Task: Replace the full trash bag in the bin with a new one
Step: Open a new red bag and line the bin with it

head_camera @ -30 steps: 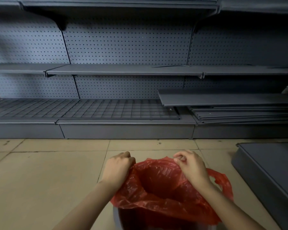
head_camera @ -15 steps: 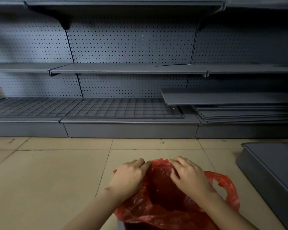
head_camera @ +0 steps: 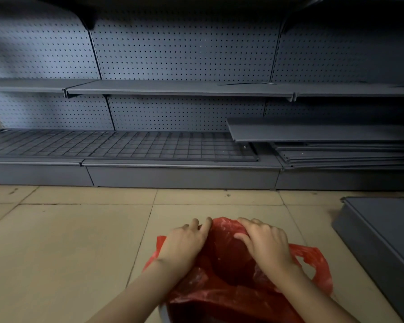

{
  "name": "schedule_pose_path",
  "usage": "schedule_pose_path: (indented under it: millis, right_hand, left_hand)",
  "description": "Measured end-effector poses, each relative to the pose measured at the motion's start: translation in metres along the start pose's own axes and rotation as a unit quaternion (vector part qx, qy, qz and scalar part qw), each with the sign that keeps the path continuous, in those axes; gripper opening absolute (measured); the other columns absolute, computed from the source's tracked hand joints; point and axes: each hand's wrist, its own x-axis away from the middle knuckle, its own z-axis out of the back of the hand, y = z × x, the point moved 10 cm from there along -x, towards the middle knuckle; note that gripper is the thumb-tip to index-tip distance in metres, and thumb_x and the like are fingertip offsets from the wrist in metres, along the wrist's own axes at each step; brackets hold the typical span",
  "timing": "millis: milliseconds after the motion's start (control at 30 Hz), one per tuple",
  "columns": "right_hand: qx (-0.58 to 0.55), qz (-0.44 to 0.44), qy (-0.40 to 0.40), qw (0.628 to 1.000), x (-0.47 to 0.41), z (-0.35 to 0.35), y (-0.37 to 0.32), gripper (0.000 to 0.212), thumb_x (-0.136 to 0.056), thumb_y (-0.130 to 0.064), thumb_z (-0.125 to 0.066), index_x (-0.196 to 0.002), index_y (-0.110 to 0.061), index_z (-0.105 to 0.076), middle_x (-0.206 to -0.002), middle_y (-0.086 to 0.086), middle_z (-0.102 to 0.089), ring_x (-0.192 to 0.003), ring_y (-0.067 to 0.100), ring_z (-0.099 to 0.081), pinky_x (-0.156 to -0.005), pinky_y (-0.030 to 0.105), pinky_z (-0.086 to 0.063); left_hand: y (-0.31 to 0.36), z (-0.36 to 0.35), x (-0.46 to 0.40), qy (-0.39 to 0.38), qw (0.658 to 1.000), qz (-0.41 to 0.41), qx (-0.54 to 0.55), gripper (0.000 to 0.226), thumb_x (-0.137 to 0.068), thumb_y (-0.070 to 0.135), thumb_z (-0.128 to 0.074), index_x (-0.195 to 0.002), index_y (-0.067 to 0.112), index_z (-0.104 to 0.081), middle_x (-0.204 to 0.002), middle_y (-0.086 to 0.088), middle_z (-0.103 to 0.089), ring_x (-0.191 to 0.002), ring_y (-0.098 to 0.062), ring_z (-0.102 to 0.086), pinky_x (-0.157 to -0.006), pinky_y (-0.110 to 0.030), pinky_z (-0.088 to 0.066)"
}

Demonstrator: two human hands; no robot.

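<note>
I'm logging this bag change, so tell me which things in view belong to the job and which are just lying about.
Part of the job:
red trash bag, open
left hand and right hand, both on the bag's far edge
bin, only a sliver of rim visible

Just lying about:
stacked shelf panels
wire grid panel
grey tray on the floor

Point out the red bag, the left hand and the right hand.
red bag (head_camera: 229, 297), head view, on its crumpled near side.
left hand (head_camera: 184, 243), head view, on the back of the hand.
right hand (head_camera: 266, 244), head view, on the back of the hand.
</note>
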Motion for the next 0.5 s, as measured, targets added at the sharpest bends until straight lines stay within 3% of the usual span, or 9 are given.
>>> schedule_pose_path:
  millis: [100, 233, 367, 500]
  right_hand:
    - [-0.016, -0.022, -0.028, 0.999, -0.01, -0.006, 0.003, 0.041, -0.087, -0.053, -0.048, -0.121, -0.03, -0.055, -0.096, -0.004, -0.069, -0.078, 0.02, -0.068, -0.059, 0.026, -0.046]
    - [-0.004, -0.046, -0.038, 0.998, -0.015, -0.01, 0.008, 0.045, -0.087, -0.054, -0.046, -0.122, -0.028, -0.055, -0.093, -0.002, -0.07, -0.076, 0.021, -0.069, -0.058, 0.026, -0.044]
    - [-0.028, -0.06, -0.075, 0.995, -0.014, -0.016, 0.01, 0.044, -0.093, -0.049, -0.04, -0.133, -0.03, -0.042, -0.109, -0.004, -0.066, -0.091, 0.019, -0.066, -0.067, 0.028, -0.048]
    - [-0.079, -0.048, -0.081, 0.992, -0.004, 0.0, 0.008, 0.052, -0.094, -0.047, -0.041, -0.141, -0.028, -0.032, -0.135, -0.007, -0.051, -0.117, 0.014, -0.053, -0.089, 0.028, -0.044]
  left_hand:
    - [-0.01, 0.0, -0.01, -0.011, 0.999, 0.035, -0.034, 0.062, -0.089, 0.009, -0.048, -0.141, 0.015, -0.015, -0.114, -0.01, -0.052, -0.092, -0.028, -0.063, -0.063, -0.034, -0.041]
    - [-0.021, 0.004, -0.012, 0.002, 0.997, 0.065, -0.052, 0.05, -0.091, 0.01, -0.045, -0.136, 0.015, -0.023, -0.108, -0.007, -0.057, -0.091, -0.025, -0.062, -0.059, -0.031, -0.037]
    - [-0.032, 0.015, 0.002, 0.062, 0.995, 0.074, 0.001, 0.058, -0.091, 0.041, -0.047, -0.139, 0.017, -0.025, -0.118, -0.007, -0.051, -0.103, -0.025, -0.053, -0.078, -0.034, -0.043]
    - [-0.019, 0.045, 0.031, 0.186, 0.981, -0.011, 0.062, 0.052, -0.083, 0.046, -0.052, -0.127, 0.019, -0.046, -0.118, -0.007, -0.056, -0.102, -0.024, -0.058, -0.088, -0.036, -0.046]
